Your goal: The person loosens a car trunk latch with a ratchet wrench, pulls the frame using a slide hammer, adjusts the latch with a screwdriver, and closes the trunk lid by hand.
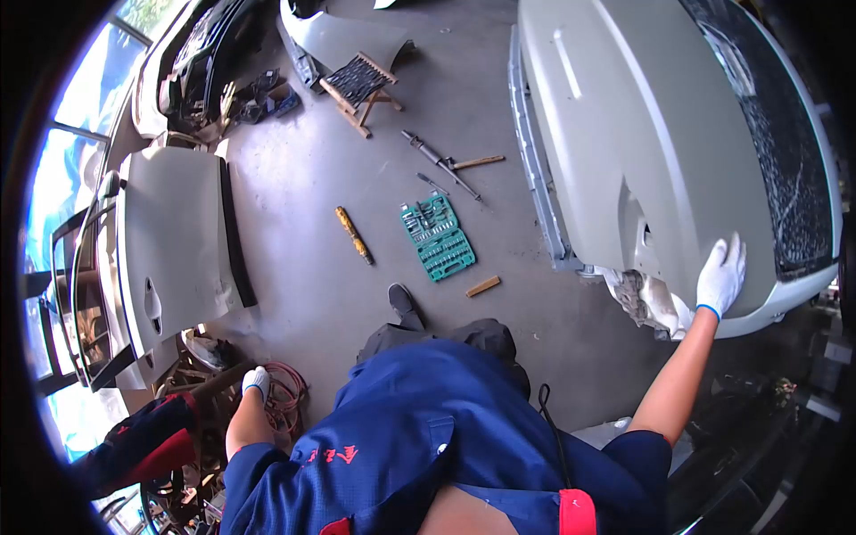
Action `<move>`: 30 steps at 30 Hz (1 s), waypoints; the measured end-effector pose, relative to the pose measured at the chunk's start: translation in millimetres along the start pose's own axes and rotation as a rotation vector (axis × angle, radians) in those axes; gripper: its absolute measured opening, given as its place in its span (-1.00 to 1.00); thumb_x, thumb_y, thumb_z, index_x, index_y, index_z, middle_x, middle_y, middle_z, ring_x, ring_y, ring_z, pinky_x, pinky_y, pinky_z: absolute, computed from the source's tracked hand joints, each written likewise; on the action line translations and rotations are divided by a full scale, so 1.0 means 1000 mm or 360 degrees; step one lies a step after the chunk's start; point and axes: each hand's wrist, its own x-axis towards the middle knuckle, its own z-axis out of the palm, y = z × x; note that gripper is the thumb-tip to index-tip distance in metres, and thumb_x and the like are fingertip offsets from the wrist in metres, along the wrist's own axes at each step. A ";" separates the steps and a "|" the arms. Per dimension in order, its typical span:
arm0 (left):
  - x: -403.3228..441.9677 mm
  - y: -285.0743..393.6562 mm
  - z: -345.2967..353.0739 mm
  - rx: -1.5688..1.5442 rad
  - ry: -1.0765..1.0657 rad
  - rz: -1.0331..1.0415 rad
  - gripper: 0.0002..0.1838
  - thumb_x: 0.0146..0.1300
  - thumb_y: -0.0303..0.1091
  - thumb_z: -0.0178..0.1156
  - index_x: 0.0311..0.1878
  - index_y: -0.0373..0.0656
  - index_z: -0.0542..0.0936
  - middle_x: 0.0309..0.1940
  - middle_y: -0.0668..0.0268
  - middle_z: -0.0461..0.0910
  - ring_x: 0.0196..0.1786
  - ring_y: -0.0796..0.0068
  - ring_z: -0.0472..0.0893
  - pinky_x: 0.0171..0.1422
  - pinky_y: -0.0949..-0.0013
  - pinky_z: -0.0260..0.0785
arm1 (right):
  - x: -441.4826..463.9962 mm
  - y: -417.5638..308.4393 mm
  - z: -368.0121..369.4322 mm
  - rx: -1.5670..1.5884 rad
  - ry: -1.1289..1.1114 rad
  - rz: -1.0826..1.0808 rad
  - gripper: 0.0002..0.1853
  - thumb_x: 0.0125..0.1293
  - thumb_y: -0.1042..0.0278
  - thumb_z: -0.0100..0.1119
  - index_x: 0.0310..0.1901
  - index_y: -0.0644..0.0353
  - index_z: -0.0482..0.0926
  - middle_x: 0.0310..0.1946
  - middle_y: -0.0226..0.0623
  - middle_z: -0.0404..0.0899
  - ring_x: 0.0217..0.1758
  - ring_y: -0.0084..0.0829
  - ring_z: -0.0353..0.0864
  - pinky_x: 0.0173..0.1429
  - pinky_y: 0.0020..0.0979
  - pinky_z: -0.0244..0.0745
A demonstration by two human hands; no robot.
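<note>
My right hand [720,275], in a white glove with a blue cuff, lies flat on the pale grey panel of a car body [660,178] at the right, its fingers pointing up the view. It holds nothing that I can see. Low on the left, my left hand [257,382], also gloved in white, hangs beside a coil of red hose [283,401]. Its fingers are small and partly hidden, so their pose is unclear.
On the floor lie a green socket set [439,239], a yellow tool [354,235], a wooden block [482,286] and a long metal tool [439,162]. A folding stool [360,82] stands beyond. A detached car door [178,241] is at the left.
</note>
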 end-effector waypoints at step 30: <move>0.288 0.220 -0.708 -0.1804 -0.0283 0.0092 -0.61 0.55 -0.15 0.08 0.16 -0.21 0.71 -0.14 0.19 0.83 -0.27 0.39 0.73 -0.23 0.28 0.54 | 0.545 -0.590 0.183 -0.0222 -0.0782 0.0053 0.17 0.33 -0.45 0.29 0.78 -0.03 -0.03 0.80 0.02 -0.10 0.85 0.11 -0.17 0.81 0.22 -0.25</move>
